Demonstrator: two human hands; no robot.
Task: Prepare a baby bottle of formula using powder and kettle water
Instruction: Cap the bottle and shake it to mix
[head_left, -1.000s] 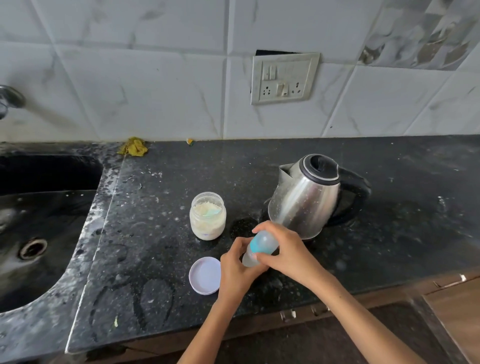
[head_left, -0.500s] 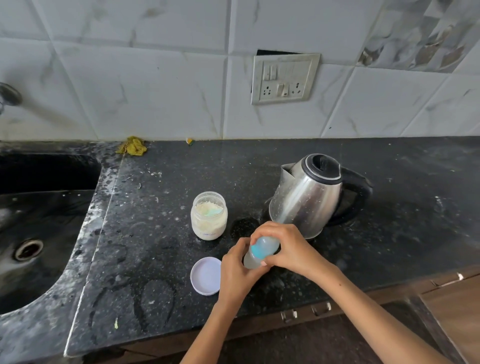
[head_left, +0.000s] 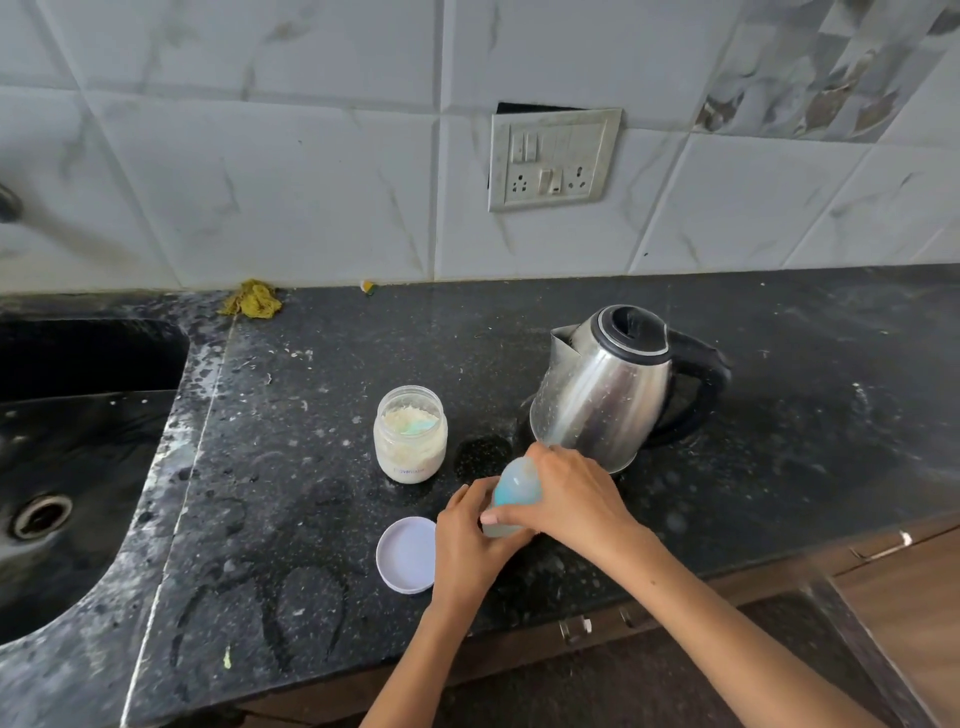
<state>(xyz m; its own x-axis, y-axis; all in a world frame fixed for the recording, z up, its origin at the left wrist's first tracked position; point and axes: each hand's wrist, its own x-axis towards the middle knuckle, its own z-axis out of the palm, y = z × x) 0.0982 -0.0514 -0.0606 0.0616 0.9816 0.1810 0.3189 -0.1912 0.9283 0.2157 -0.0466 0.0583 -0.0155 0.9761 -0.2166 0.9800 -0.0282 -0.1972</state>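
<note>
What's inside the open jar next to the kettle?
The jar holds pale powder, piled well up its clear wall, with a light blue-green scoop lying on top. The scoop's lower part is buried, so its full shape is hidden.

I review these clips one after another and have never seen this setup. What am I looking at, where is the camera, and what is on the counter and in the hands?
There is no machine here: a person works with two bare hands. The single camera sits on the person's head and looks forward and down.

On the black counter stand a steel kettle, lid shut, and an open jar of powder with a pale scoop lying in it. The jar's white lid lies flat nearer the person. A sink is at the left.

Both hands hold a baby bottle: the left hand grips its lower part, the right hand wraps over its blue top.
</note>
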